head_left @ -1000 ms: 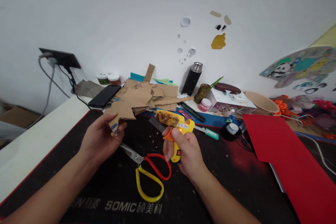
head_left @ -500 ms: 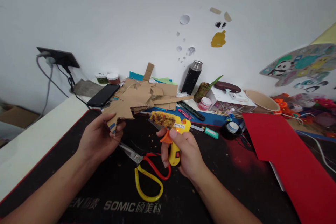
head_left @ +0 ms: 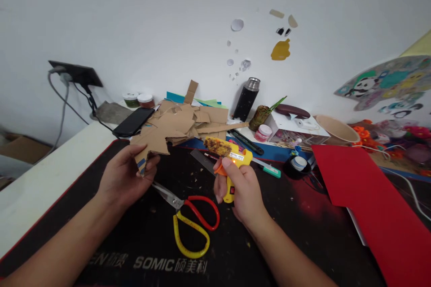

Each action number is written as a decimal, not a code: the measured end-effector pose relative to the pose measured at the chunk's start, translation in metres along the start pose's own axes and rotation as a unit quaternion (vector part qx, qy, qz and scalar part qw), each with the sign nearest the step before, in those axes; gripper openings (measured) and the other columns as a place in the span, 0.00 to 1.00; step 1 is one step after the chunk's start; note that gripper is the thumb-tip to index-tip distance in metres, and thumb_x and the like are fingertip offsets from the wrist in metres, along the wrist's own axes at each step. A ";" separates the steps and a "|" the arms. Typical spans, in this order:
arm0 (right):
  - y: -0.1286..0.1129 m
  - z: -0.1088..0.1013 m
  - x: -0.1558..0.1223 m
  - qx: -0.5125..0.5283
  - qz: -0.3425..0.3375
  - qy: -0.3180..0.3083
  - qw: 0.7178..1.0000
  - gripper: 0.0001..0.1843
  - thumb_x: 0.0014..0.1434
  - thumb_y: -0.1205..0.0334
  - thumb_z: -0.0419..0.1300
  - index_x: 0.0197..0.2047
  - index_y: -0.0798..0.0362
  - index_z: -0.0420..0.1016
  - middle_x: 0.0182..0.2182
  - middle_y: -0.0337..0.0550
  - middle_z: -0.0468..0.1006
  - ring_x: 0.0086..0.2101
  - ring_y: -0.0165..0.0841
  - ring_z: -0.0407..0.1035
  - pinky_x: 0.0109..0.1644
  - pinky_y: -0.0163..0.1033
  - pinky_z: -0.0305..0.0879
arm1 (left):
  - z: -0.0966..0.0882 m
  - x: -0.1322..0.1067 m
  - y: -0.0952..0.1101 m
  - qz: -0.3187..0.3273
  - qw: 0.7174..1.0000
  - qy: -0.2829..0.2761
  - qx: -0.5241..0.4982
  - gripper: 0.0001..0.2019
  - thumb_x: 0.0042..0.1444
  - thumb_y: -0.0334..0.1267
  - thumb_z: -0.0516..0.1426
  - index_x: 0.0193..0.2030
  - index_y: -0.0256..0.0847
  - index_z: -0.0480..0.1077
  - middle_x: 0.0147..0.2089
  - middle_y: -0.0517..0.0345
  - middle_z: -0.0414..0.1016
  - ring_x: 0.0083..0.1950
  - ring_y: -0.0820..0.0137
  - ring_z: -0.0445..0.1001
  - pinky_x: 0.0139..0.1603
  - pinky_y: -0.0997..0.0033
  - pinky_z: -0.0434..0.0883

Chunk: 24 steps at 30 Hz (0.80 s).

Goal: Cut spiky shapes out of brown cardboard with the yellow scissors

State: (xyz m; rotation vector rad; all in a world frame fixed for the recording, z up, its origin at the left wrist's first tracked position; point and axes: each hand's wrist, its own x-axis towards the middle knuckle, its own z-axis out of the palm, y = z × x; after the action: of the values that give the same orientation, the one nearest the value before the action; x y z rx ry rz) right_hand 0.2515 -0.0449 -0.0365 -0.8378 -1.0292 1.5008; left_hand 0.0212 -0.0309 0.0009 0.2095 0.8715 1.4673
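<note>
Between the fingers of my left hand [head_left: 126,172] is a jagged cut piece of cardboard [head_left: 156,141] with a blue mark near its lower end. My right hand [head_left: 242,186] is closed around a yellow glue gun [head_left: 240,158], its orange trigger under my fingers and a small light glowing on its side. The gun's brown-stained front points left, a short gap from the cardboard. Below and between my hands lie scissors [head_left: 178,204] with one red and one yellow handle loop, blades toward my left hand.
Behind the held piece is a pile of cardboard scraps [head_left: 212,114], with a black phone [head_left: 134,122] at its left. A black thermos [head_left: 247,98] stands by the wall. Rightward are a green-handled cutter [head_left: 271,170], a small black bowl [head_left: 296,168] and a red sheet [head_left: 363,206].
My right hand has moved the glue gun to the right, away from the cardboard. My left hand and the cardboard have shifted only slightly.
</note>
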 end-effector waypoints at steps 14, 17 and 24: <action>0.000 0.003 -0.007 -0.028 0.038 -0.059 0.997 0.32 0.64 0.31 0.69 0.30 0.55 0.80 0.10 0.34 0.67 0.13 0.29 0.63 0.21 0.33 0.58 | -0.026 0.017 0.007 -0.002 0.995 -0.055 0.088 0.09 0.63 0.30 0.54 0.31 0.43 0.67 0.15 0.65 0.64 0.07 0.79 0.53 0.09 0.81 0.57; 0.000 0.004 -0.008 -0.040 0.044 -0.077 0.995 0.33 0.64 0.31 0.68 0.27 0.54 0.77 0.10 0.35 0.68 0.13 0.28 0.63 0.21 0.33 0.58 | -0.035 0.025 0.006 -0.010 0.992 -0.060 0.108 0.09 0.62 0.33 0.56 0.29 0.42 0.68 0.14 0.63 0.65 0.07 0.79 0.54 0.08 0.81 0.54; 0.003 0.004 -0.011 -0.055 0.060 -0.095 0.992 0.33 0.64 0.30 0.68 0.28 0.53 0.77 0.10 0.34 0.68 0.14 0.27 0.63 0.22 0.32 0.57 | -0.044 0.030 0.005 0.001 0.986 -0.111 0.125 0.08 0.59 0.35 0.60 0.28 0.39 0.73 0.15 0.62 0.66 0.08 0.80 0.54 0.09 0.82 0.57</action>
State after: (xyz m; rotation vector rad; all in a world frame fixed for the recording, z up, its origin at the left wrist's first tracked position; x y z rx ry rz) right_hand 0.2485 -0.0566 -0.0383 -0.8589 -1.2293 1.6623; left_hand -0.0144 -0.0197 -0.0376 0.5499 0.8700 1.3049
